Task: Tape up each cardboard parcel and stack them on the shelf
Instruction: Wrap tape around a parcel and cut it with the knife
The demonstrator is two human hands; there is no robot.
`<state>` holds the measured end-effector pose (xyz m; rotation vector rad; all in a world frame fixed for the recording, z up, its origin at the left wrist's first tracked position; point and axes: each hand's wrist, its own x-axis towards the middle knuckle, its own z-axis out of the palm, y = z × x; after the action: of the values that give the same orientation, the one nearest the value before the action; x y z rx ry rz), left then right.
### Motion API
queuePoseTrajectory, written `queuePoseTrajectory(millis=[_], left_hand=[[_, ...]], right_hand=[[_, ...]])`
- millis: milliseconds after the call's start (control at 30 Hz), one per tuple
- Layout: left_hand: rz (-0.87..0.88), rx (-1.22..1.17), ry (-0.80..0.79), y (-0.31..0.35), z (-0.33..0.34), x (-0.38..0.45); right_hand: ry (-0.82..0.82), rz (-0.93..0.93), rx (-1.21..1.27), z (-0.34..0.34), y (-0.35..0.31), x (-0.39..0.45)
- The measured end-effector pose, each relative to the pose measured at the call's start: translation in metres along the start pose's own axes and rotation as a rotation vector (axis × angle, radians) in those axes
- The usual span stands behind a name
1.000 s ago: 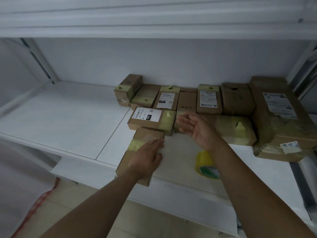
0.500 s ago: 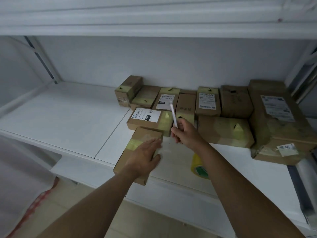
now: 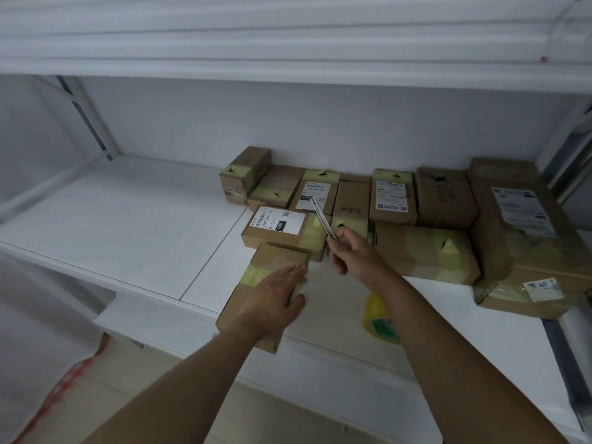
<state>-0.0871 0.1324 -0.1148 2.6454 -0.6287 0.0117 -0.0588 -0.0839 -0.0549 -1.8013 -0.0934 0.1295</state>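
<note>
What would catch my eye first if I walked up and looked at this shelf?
Probably the two hands at the front: the left hand rests flat on a taped parcel that overhangs the shelf edge, while the right hand grips a thin white cutter. Behind them, brown parcels line the back wall, and a yellow tape roll sits under the right forearm.

Your left hand (image 3: 276, 295) lies flat, palm down, fingers straight, on the near parcel (image 3: 256, 302). Your right hand (image 3: 354, 251), just right of that parcel's far corner, pinches a thin white cutter (image 3: 322, 217), pointing it away. Both forearms reach forward.
</note>
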Motion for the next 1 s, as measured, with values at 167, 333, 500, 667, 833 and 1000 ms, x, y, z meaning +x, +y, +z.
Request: queuePoseTrajectory(millis=[167,333,500,667,833,1000], left_hand=[[-0.009,-0.008,-0.014,-0.003,0.003,0.0004],[-0.023,0.012,-0.019,-0.004,0.0035,0.001],[-0.008,0.011,-0.019,-0.0023,0.0028,0.0011],[-0.003,0.011,-0.024,-0.0027,0.0033,0.0017],[-0.009,0.02,-0.016,-0.0025,0.0031,0.002],[0.0,0.028,-0.021,-0.0042,0.0054,0.0023]], right_hand=[[0.014,-0.022,-0.061,0.0034,-0.0007,-0.0011],[0.068,-0.061,-0.141,0.0029,-0.0019,-0.0019],[0.021,-0.027,-0.086,0.0039,-0.0043,-0.0019],[-0.055,0.041,-0.015,0.0073,-0.001,-0.0003],[0.064,-0.09,-0.183,0.003,-0.0023,-0.0018],[0.105,-0.136,-0.154,-0.002,-0.0001,-0.0028]])
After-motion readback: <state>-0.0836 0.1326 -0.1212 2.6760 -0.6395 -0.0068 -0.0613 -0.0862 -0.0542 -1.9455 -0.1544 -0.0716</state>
